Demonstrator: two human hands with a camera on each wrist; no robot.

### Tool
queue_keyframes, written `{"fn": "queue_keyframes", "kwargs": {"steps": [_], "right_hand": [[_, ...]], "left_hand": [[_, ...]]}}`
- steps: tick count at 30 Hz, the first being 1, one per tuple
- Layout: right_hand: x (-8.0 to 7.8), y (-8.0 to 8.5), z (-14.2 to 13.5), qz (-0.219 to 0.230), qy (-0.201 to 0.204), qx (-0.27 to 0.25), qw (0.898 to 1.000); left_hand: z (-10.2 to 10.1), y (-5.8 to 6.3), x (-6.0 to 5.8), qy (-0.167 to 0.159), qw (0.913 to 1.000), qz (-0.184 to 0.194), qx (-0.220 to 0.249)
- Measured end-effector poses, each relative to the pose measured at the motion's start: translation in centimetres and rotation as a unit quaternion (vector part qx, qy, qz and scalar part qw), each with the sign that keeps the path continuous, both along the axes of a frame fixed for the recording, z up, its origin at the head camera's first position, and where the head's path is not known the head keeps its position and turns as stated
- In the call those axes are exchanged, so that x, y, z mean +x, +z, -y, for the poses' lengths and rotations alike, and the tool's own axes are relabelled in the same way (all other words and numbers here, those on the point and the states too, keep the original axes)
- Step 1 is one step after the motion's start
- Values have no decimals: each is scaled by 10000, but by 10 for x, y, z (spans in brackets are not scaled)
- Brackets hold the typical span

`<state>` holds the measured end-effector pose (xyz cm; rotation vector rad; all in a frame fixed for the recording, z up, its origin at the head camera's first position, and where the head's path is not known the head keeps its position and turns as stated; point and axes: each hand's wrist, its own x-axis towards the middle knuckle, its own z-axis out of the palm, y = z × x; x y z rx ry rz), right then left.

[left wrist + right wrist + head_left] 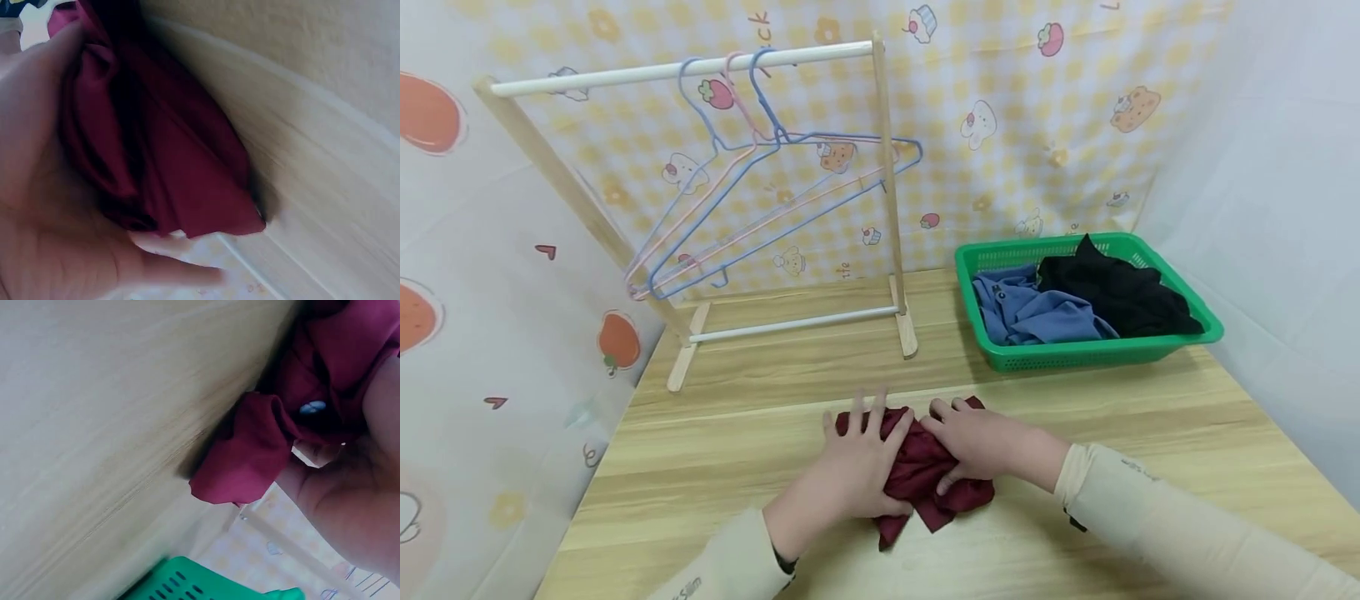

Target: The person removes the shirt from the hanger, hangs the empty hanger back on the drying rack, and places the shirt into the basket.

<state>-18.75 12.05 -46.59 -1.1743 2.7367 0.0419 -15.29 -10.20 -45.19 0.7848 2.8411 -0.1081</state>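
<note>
A crumpled maroon garment lies bunched on the wooden table, between and under both hands. My left hand rests on its left side with the fingers straight and spread. In the left wrist view the maroon cloth sits against the palm, one flap pointing away. From the right, my right hand grips the bundle, fingers bent over its far side and thumb on the near side. A small pale spot shows among the folds in the right wrist view; I cannot tell what it is.
A green basket at the back right holds a blue garment and a black garment. Back left stands a rack with a white rail; blue and pink hangers hang from it. A patterned curtain backs the table.
</note>
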Motion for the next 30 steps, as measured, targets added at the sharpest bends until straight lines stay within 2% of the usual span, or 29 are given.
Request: {"fn": "queue_keyframes", "kwargs": {"steps": [3,5,9,13,16,22,30], "right_hand": [[6,4,0,-188,21,-24,9998],[10,6,-1,-178,37,-5,9998],[17,9,-5,-165,219,142,9995],[21,13,-9,-130,380,190,9990],[21,12,-11,-205,469,198,9985],[21,9,-10,-704,662,118,9953],[18,9,-8,-904,690,122,9934]], "left_hand": [[3,-2,3,250,9995,152,101],[7,-4,2,218,9993,212,231],[19,-8,1,-134,9992,162,354],[26,-5,5,-458,9988,-60,131],[27,-4,6,-560,9983,-123,-54],[26,-1,5,-405,9989,251,49],[26,-1,3,-330,9985,434,87]]}}
